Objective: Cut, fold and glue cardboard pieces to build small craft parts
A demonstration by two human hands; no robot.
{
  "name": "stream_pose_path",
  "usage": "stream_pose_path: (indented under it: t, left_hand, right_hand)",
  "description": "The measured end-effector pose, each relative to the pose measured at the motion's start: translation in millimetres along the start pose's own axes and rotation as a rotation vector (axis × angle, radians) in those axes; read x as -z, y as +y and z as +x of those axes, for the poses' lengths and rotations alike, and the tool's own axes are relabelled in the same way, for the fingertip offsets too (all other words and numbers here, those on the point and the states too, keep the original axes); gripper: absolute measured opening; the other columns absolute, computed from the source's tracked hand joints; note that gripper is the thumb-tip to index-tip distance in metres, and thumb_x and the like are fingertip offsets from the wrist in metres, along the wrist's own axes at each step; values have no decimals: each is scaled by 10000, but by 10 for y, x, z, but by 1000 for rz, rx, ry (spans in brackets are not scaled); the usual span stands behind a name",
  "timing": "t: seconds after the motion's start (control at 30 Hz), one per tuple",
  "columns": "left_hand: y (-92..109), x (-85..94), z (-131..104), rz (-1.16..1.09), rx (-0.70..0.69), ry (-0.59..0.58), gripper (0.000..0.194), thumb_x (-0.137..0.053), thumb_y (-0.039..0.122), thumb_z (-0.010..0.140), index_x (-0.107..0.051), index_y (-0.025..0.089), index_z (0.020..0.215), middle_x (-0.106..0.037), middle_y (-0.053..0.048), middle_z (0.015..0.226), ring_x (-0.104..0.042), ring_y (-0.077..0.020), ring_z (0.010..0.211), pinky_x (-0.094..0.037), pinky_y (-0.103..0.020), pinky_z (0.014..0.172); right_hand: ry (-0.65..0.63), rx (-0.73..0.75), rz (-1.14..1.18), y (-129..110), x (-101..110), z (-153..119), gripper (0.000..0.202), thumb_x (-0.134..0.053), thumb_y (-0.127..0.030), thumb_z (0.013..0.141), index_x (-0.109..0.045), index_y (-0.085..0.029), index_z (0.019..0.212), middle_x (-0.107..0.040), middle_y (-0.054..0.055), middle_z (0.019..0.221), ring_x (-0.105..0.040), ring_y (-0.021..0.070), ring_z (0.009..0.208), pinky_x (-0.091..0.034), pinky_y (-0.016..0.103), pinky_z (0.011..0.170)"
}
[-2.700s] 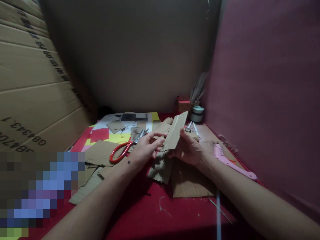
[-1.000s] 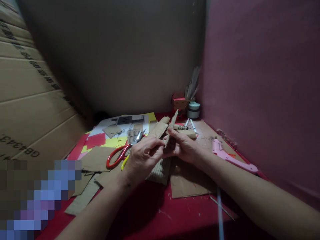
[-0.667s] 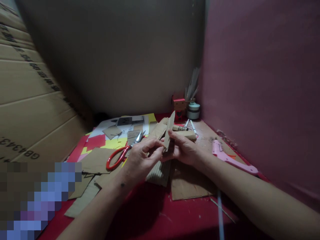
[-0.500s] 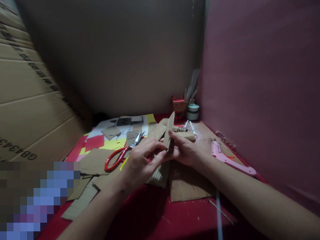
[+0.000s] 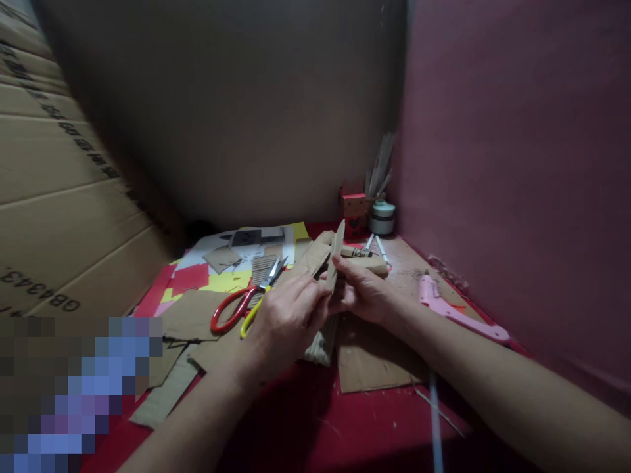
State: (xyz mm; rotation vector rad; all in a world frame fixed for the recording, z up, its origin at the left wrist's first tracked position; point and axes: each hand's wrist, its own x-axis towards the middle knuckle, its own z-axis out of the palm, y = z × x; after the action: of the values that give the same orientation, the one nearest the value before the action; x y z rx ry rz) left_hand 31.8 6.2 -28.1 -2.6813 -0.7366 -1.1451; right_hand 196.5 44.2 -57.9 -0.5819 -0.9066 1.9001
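A narrow piece of cardboard [image 5: 338,246] is held up at a slant between my two hands over the table. My right hand [image 5: 362,289] grips it from the right, thumb pressed on its face. At its lower end the closed fingers of my left hand [image 5: 296,305] pinch it, and that hand's back hides part of the grip. Just left of my left hand lie scissors [image 5: 269,279] with one red and one yellow handle. Beneath my hands a corrugated strip [image 5: 320,348] and a flat cardboard sheet [image 5: 374,361] rest on the red cloth [image 5: 276,420].
A pink glue gun [image 5: 458,318] lies on the right by the pink wall. Cardboard scraps [image 5: 192,315] and coloured paper [image 5: 192,279] cover the left. At the back stand a small red-and-cardboard figure [image 5: 353,207] and a pale green jar [image 5: 382,217]. A glue stick [image 5: 434,420] lies in front.
My left hand has turned over the lower end of the cardboard piece, its fingers now covering more of it. The right hand keeps its grip. The view has shifted slightly.
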Motion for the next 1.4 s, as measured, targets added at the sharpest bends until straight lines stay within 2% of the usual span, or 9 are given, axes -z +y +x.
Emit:
stream_pose_path:
  t: [0.1,0.3,0.4,0.6,0.77,0.93,1.13,1.27,1.4]
  left_hand:
    - [42,-1,-4,-3,61,10,115,-461,128,819,-553,170,764,-568,-16,670,-508,-126,620,-410,-255,577]
    - [75,78,62,-380,486,-114,160,-475,220,822,-583,169,717,-537,23,592,-448,-88,515,-361,-205,481]
    - [49,81,70,-503,619,-193,210,-476,310,841,-595,163,748,-553,16,614,-461,-90,519,-369,-205,480]
    - [21,39,42,-343,497,-186,196,-480,274,838,-581,165,709,-512,29,574,-430,-90,515,-347,-210,491]
    - [0,37,50,-305,498,-211,203,-465,266,851,-571,179,701,-499,36,537,-441,-94,484,-340,-205,470]
    - [-17,17,52,-231,477,-247,209,-447,249,852,-556,179,688,-527,21,575,-471,-105,524,-343,-213,498]
    - [12,22,68,-173,450,-289,202,-428,213,820,-486,175,630,-456,38,556,-404,-95,519,-297,-227,513]
    - [26,32,88,-238,508,-301,193,-437,206,767,-439,176,577,-402,48,532,-354,-87,506,-269,-229,494]
    - [48,35,95,-413,665,-280,219,-469,254,748,-414,175,551,-342,58,520,-305,-76,500,-254,-218,477]
  right_hand:
    - [10,-5,-15,11,2,4,384,-698,-481,678,-609,-129,801,-621,40,647,-575,151,567,-508,322,552]
    - [-13,59,-103,6,-11,-18,359,-656,-486,723,-615,-145,829,-649,60,691,-601,172,605,-534,372,596]
    - [1,94,-149,-1,-11,-19,348,-637,-486,740,-601,-153,836,-638,53,683,-601,172,601,-540,378,579]
    - [25,142,-273,-14,-41,-29,332,-647,-473,737,-580,-158,817,-599,38,660,-578,151,554,-555,373,548]
    - [89,177,-312,-25,-55,-27,329,-673,-465,714,-559,-163,778,-581,35,667,-569,140,547,-559,349,530]
    - [142,189,-368,-50,-90,-51,349,-701,-439,692,-557,-170,862,-584,38,738,-580,145,583,-561,327,513]
    - [223,182,-459,-56,-166,-100,382,-720,-402,675,-529,-181,922,-598,32,783,-616,150,611,-538,261,467]
    - [246,172,-485,-43,-186,-109,415,-740,-389,650,-515,-183,930,-611,41,799,-619,155,597,-519,246,434]
    - [140,164,-446,-23,-152,-92,359,-713,-391,681,-523,-176,898,-615,46,771,-614,162,614,-537,273,461]
